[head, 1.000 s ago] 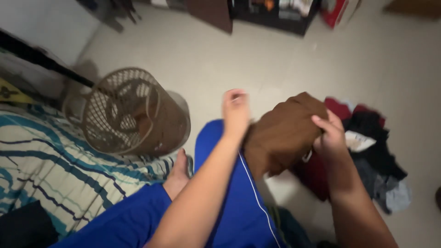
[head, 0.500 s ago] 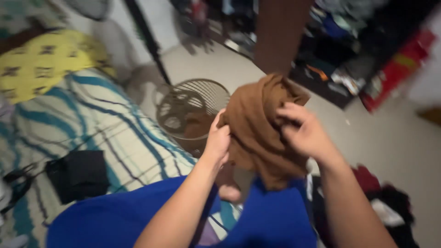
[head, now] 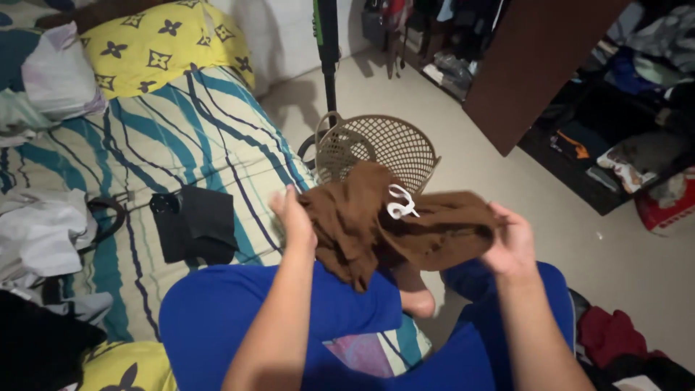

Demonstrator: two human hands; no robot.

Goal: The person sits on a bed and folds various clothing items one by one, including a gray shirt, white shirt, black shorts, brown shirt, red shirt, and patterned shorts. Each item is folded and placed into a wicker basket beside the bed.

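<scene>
A brown garment [head: 394, 228] is held up between both hands, above the knees in blue shorts [head: 253, 318]. The left hand [head: 293, 217] is closed on the left edge of the cloth, with the thumb on the near side and the fingers hidden behind the fabric. The right hand [head: 510, 242] is closed on the right end, where the fingers are curled over the top edge. Between the two grips the cloth is stretched loosely and is crumpled, and one part of it hangs down below the left grip. A white printed mark [head: 400, 203] is seen on the cloth, nearer to the left grip than to the right one.

Just behind the garment a tan plastic laundry basket [head: 380, 145] with a mesh wall is standing on the floor. To the left of the left grip a bed with a striped teal sheet [head: 181, 137] is seen, and a black folded item [head: 195, 224] is lying on it. Below the right grip, a pile of dark and red clothes [head: 622, 347] is lying on the floor.
</scene>
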